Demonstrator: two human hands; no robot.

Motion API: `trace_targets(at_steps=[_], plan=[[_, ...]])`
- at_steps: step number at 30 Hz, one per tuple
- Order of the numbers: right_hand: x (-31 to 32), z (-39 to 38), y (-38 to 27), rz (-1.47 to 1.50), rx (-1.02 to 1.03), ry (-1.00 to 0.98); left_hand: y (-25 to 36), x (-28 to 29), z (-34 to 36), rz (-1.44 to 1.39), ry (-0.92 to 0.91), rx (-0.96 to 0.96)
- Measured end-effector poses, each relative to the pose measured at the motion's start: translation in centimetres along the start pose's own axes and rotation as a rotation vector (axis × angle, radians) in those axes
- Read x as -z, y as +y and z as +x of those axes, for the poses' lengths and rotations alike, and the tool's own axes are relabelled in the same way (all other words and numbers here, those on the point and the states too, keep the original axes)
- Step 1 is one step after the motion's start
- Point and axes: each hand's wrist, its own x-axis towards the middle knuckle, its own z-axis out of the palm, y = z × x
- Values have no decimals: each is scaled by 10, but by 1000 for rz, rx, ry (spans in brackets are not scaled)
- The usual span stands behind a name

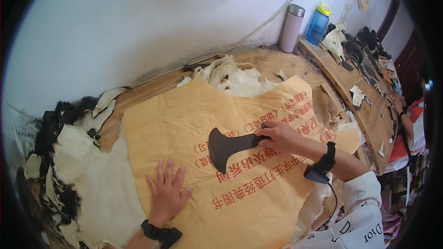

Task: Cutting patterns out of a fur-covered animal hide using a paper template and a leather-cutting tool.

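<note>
A large tan paper pattern (161, 129) with red print and a curved cut edge lies over pale hide (99, 180) on the wooden table. My left hand (168, 193) rests flat on the paper's lower left, fingers spread. My right hand (279, 136) grips the handle of a dark, broad-bladed axe-shaped knife (228, 150). Its flared blade points left and lies over the middle of the paper. Whether the blade touches the paper I cannot tell. Beneath the paper, most of the hide is hidden; its woolly edge (226, 74) shows at the far side.
Dark fur and hide scraps (60, 129) pile up at the left. Against the wall stand a pink flask (292, 30) and a blue bottle (318, 25) with a yellow lid. A second wooden table (369, 115) at the right holds hide scraps. Another person (410, 124) stands beside it.
</note>
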Motion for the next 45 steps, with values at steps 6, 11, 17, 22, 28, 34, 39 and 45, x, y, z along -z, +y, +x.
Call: trace_targets(at_steps=[6, 11, 17, 22, 28, 34, 39, 45], plan=[[20, 65, 9, -154, 15, -144, 1, 4, 4, -32, -9, 3], [-7, 207, 57, -402, 199, 92, -4, 8, 2, -38, -4, 2], [-70, 301, 125, -702, -24, 234, -9, 1, -3, -111, 8, 22], [-76, 309, 141, -573, -58, 63, -11, -1, -4, -132, 8, 102], [-69, 315, 159, -290, -102, 101, -12, -5, -7, -182, 73, 40], [-62, 326, 146, -273, -210, -220, -13, -12, -10, -211, 121, 36], [-64, 315, 170, -564, 4, 144, -10, -10, -6, -230, 106, 19], [-31, 295, 150, -370, 62, 513, -9, -7, -9, -221, 82, 25]])
